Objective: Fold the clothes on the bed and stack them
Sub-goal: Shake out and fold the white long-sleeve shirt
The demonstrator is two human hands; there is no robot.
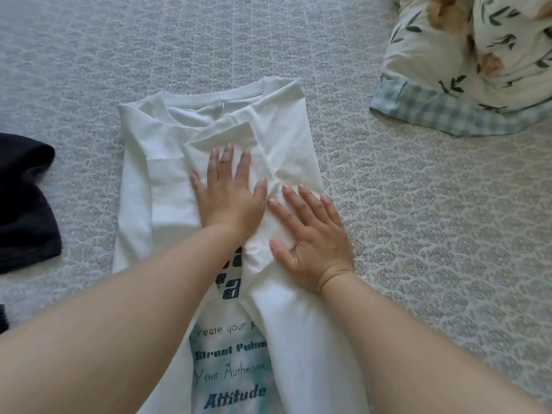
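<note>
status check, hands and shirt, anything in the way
Left hand and right hand flat, pressing folded sleeves. White t-shirt sides folded in, not yet stacked. Dark garment lies apart, nothing blocking.

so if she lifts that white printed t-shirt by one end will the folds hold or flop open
Probably flop open: the white printed t-shirt looks like thin, soft cloth that creases under the flat left hand and right hand. The folded-in sleeves look loose, held only by pressing. It likely won't slide much on the textured patterned bedspread.

Bedspread (418, 189): grey-blue, with a repeating leaf pattern.
Pillow (466, 64): top right, cream with dark leaf print, blue checked edge.
</note>
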